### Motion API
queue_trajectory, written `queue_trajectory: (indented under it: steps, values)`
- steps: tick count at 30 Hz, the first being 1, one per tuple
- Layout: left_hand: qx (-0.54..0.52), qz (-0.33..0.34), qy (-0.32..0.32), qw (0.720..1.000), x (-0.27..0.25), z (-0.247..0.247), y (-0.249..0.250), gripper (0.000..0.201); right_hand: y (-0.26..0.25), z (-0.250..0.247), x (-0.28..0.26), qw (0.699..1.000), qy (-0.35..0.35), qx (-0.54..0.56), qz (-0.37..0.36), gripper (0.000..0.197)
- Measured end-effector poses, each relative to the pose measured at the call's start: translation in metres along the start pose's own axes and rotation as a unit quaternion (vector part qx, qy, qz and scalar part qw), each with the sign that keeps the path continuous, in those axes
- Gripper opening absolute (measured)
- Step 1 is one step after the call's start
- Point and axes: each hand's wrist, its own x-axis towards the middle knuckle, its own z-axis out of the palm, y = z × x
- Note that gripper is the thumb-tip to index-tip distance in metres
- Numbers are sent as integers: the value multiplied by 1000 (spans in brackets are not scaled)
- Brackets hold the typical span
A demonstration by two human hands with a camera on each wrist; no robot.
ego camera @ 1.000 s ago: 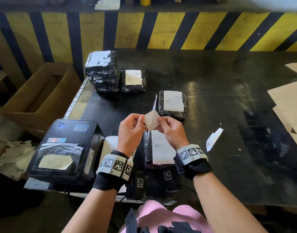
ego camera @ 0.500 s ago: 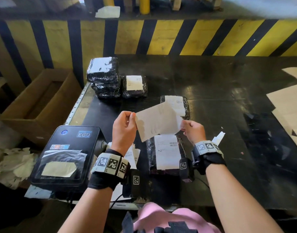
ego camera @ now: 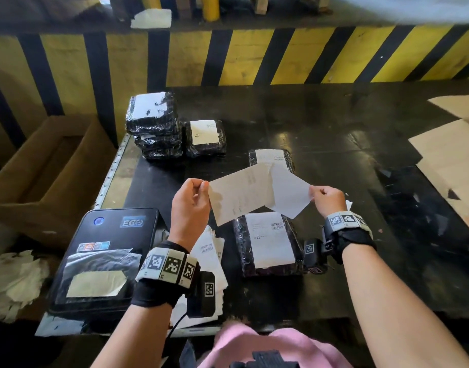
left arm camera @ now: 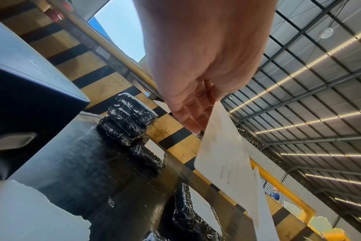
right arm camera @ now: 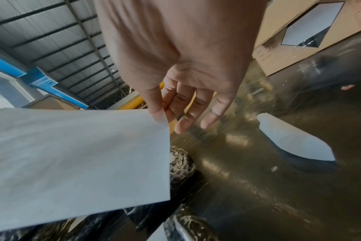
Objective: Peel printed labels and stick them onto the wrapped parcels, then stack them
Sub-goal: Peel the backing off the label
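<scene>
Yellow-and-black striped boarding backs a dark, glossy surface (ego camera: 334,144). You hold a label (ego camera: 238,197) and its backing sheet (ego camera: 289,195) in the air above the nearest parcel (ego camera: 268,245), which already carries a label. Your left hand (ego camera: 191,200) pinches the label's left edge; your right hand (ego camera: 327,199) pinches the backing's corner between thumb and forefinger, the other fingers (right arm camera: 208,114) loose. The two sheets appear joined only along a middle seam.

Advice: finish the split with a steady outward pull, keep the label taut, and keep your fingertips off the adhesive side. Three wrapped parcels form a stack (ego camera: 155,126) at the far left, with one labelled parcel just beside it and another mid-surface. A printer (ego camera: 103,256) sits near left.
</scene>
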Motion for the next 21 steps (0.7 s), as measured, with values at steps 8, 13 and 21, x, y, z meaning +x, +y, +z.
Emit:
queue_trajectory:
  steps: [8, 13, 21]
  values:
    - [-22, -9, 45, 999, 3, 4, -1, 22, 26, -25, 9, 994, 87, 15, 72, 25]
    - [-20, -8, 40, 999, 5, 23, 1, 15, 32, -42, 12, 993, 112, 8, 42, 27]
    - [-9, -16, 66, 998, 4, 58, 3, 11, 57, -43, 29, 989, 109, -7, 98, 27]
